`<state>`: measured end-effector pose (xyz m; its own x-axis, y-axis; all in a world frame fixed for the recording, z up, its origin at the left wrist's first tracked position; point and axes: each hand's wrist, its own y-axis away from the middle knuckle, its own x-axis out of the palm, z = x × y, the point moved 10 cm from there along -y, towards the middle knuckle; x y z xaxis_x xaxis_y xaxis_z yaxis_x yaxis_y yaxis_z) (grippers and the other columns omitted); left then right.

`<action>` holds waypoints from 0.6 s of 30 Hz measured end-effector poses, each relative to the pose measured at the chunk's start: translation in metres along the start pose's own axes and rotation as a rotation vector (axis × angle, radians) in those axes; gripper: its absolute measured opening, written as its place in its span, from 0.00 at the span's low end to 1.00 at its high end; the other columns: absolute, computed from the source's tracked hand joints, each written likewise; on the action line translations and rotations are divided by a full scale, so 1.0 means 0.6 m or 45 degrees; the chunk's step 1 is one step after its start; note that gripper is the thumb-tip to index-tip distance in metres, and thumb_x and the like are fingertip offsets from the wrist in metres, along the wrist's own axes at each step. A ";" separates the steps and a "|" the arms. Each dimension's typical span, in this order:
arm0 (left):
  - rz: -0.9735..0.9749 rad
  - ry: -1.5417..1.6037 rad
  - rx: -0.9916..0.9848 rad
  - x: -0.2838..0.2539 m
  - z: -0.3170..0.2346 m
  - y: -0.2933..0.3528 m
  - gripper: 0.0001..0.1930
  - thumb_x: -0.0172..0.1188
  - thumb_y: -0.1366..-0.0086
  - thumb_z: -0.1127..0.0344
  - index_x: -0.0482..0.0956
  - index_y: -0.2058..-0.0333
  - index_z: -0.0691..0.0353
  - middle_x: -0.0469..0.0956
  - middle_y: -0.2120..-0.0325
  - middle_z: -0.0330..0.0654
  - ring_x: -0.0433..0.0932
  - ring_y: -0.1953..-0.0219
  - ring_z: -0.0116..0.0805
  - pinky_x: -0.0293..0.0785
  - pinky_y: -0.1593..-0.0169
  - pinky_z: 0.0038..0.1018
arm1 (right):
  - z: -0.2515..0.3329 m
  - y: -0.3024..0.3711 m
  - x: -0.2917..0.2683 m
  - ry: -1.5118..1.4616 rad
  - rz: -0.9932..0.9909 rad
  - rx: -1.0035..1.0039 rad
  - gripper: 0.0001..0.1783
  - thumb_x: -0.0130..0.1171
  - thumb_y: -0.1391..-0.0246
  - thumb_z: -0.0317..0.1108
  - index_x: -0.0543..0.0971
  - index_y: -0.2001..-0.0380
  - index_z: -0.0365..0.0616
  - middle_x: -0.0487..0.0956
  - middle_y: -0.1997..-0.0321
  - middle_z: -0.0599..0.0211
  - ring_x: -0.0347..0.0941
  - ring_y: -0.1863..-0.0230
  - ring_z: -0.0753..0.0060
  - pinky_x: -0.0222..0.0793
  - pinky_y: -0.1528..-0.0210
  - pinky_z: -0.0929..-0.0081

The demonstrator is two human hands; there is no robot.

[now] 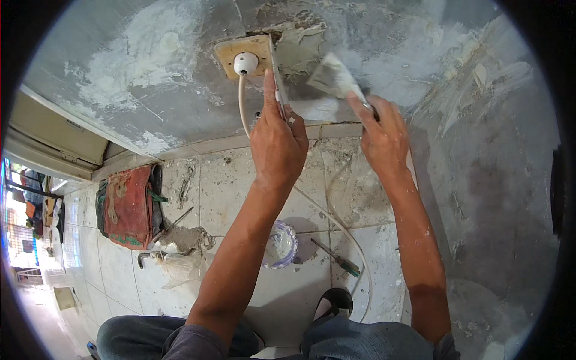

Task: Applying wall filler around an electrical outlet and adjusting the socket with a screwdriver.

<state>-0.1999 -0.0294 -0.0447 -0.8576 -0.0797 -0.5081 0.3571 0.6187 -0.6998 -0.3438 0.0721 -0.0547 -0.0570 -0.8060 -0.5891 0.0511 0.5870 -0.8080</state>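
A yellowed outlet plate (228, 54) sits on the patchy grey wall (198, 78), with a white plug (246, 62) in it and a pale cable (243, 107) hanging down. My left hand (277, 147) grips a thin flat blade, probably a putty knife (281, 90), seen nearly edge-on beside the plate's right side. Its index finger stretches up along the blade toward the plate. To the right, my right hand (386, 138) is closed round a putty knife (333, 77) whose whitish, slightly blurred blade tilts up-left near the wall. Greenish-white filler (300, 51) covers a rough patch right of the plate.
On the stained tile floor stand a tub of white paste (282, 245) and a green-handled screwdriver (343, 261). A red bag (129, 207), a long thin tool (174, 224) and a clear plastic bag (183, 267) lie left. A side wall (492, 198) rises at right.
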 end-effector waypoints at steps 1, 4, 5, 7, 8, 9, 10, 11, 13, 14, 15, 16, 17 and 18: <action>-0.019 0.019 0.014 -0.003 -0.002 0.000 0.39 0.52 0.43 0.77 0.46 0.33 0.67 0.75 0.75 0.51 0.75 0.76 0.47 0.72 0.71 0.38 | 0.005 -0.008 0.002 0.003 0.002 0.008 0.36 0.56 0.61 0.17 0.76 0.46 0.57 0.73 0.60 0.67 0.70 0.66 0.62 0.68 0.69 0.66; -0.013 0.008 0.000 0.002 0.008 0.003 0.39 0.52 0.43 0.77 0.46 0.34 0.67 0.75 0.76 0.51 0.75 0.76 0.48 0.73 0.71 0.38 | 0.026 -0.044 0.017 0.031 0.075 -0.090 0.33 0.56 0.59 0.19 0.77 0.47 0.58 0.73 0.58 0.70 0.69 0.63 0.65 0.66 0.67 0.68; -0.012 0.008 0.001 0.001 0.005 0.004 0.39 0.52 0.43 0.77 0.46 0.34 0.67 0.75 0.76 0.51 0.75 0.76 0.48 0.73 0.71 0.38 | 0.031 -0.051 0.023 0.041 0.113 -0.145 0.36 0.56 0.62 0.17 0.76 0.46 0.59 0.73 0.58 0.70 0.70 0.62 0.64 0.66 0.65 0.68; 0.050 -0.001 -0.064 0.004 0.006 0.004 0.39 0.51 0.43 0.77 0.46 0.34 0.67 0.75 0.75 0.51 0.75 0.76 0.48 0.73 0.71 0.39 | 0.031 -0.063 0.030 0.050 0.153 -0.199 0.38 0.56 0.64 0.16 0.75 0.46 0.60 0.73 0.58 0.69 0.70 0.61 0.64 0.66 0.63 0.68; 0.051 -0.002 -0.066 0.005 0.008 0.004 0.39 0.51 0.43 0.77 0.46 0.34 0.67 0.75 0.75 0.51 0.75 0.76 0.48 0.73 0.71 0.39 | 0.031 -0.068 0.029 0.064 0.141 -0.233 0.37 0.56 0.63 0.17 0.75 0.46 0.60 0.73 0.58 0.71 0.70 0.61 0.65 0.66 0.63 0.68; 0.014 -0.021 -0.017 0.001 0.004 0.003 0.39 0.51 0.43 0.77 0.46 0.34 0.67 0.75 0.75 0.52 0.75 0.76 0.48 0.73 0.70 0.39 | 0.032 -0.073 0.028 0.077 0.130 -0.267 0.36 0.56 0.62 0.18 0.75 0.46 0.61 0.73 0.58 0.72 0.69 0.61 0.66 0.65 0.63 0.69; -0.022 -0.041 0.032 -0.002 -0.001 0.003 0.38 0.51 0.43 0.77 0.47 0.34 0.67 0.75 0.75 0.52 0.75 0.75 0.49 0.73 0.70 0.39 | 0.029 -0.077 0.027 0.075 0.133 -0.266 0.36 0.56 0.62 0.18 0.75 0.46 0.61 0.73 0.58 0.72 0.69 0.61 0.66 0.65 0.63 0.69; -0.019 -0.038 0.030 0.001 -0.002 0.001 0.38 0.51 0.43 0.77 0.47 0.34 0.67 0.75 0.75 0.52 0.75 0.75 0.49 0.73 0.70 0.39 | 0.031 -0.080 0.025 0.132 0.133 -0.310 0.33 0.56 0.58 0.20 0.76 0.47 0.62 0.73 0.57 0.73 0.69 0.60 0.67 0.66 0.62 0.70; -0.039 -0.033 0.041 0.002 -0.010 0.000 0.38 0.51 0.42 0.77 0.47 0.34 0.67 0.75 0.76 0.52 0.75 0.76 0.49 0.72 0.71 0.39 | 0.030 -0.080 0.022 0.190 0.137 -0.349 0.30 0.55 0.55 0.23 0.76 0.47 0.63 0.73 0.56 0.74 0.69 0.58 0.69 0.66 0.60 0.70; -0.039 -0.031 0.036 0.002 -0.006 0.001 0.38 0.51 0.42 0.77 0.47 0.34 0.67 0.75 0.76 0.52 0.75 0.76 0.49 0.72 0.71 0.39 | 0.036 -0.082 0.026 0.216 0.138 -0.377 0.30 0.55 0.54 0.24 0.76 0.47 0.63 0.73 0.56 0.74 0.69 0.58 0.69 0.67 0.60 0.71; -0.043 -0.018 0.029 0.001 -0.001 0.002 0.37 0.51 0.42 0.76 0.47 0.34 0.67 0.75 0.76 0.52 0.75 0.76 0.49 0.72 0.71 0.39 | 0.042 -0.083 0.029 0.243 0.138 -0.405 0.30 0.55 0.54 0.24 0.76 0.47 0.62 0.73 0.55 0.74 0.69 0.58 0.69 0.67 0.59 0.71; -0.048 -0.004 0.022 0.001 0.003 0.004 0.37 0.51 0.41 0.76 0.48 0.34 0.67 0.75 0.76 0.53 0.75 0.76 0.49 0.72 0.71 0.39 | 0.048 -0.084 0.031 0.242 0.143 -0.408 0.30 0.55 0.54 0.24 0.76 0.47 0.62 0.73 0.55 0.74 0.69 0.58 0.69 0.67 0.59 0.71; -0.045 -0.008 0.022 0.000 0.005 0.003 0.37 0.51 0.41 0.76 0.48 0.34 0.67 0.75 0.76 0.53 0.75 0.76 0.49 0.72 0.71 0.39 | 0.051 -0.085 0.032 0.258 0.167 -0.378 0.30 0.55 0.54 0.24 0.76 0.46 0.62 0.73 0.55 0.74 0.69 0.57 0.69 0.67 0.59 0.71; -0.060 -0.008 0.032 -0.002 0.006 0.003 0.37 0.51 0.41 0.76 0.48 0.34 0.67 0.75 0.76 0.53 0.75 0.76 0.49 0.72 0.71 0.39 | 0.054 -0.083 0.034 0.273 0.191 -0.350 0.30 0.55 0.55 0.24 0.76 0.46 0.61 0.73 0.55 0.74 0.69 0.57 0.69 0.67 0.59 0.71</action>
<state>-0.1972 -0.0311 -0.0471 -0.8713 -0.1132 -0.4776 0.3258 0.5942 -0.7353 -0.3150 0.0240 -0.0262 -0.2782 -0.6924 -0.6657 -0.1928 0.7192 -0.6675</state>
